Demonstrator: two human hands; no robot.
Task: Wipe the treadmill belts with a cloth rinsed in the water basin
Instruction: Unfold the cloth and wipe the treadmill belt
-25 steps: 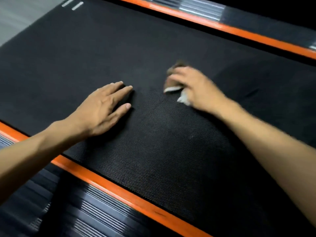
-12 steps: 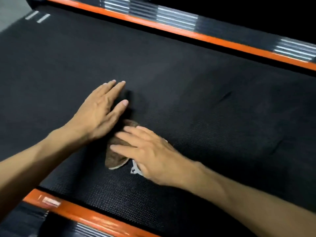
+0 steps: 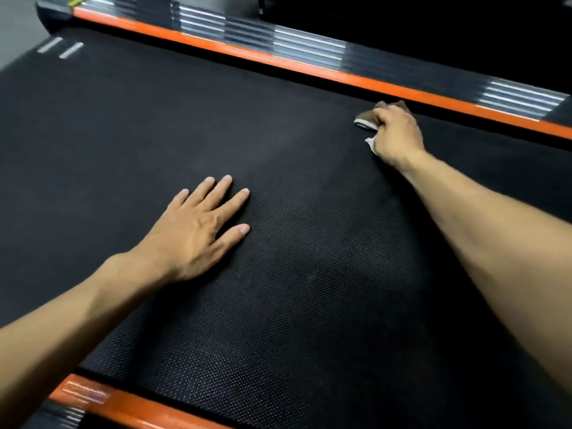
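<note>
Orange side rails (image 3: 309,68) w/ ribbed black-silver footplates (image 3: 297,44); grey floor (image 3: 15,29) top-left.

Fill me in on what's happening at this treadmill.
A person is wiping the black treadmill belt. The right hand presses a brown cloth onto the belt at its far edge, beside the orange side rail. The left hand lies flat on the belt with fingers spread, holding nothing. No water basin is in view.
</note>
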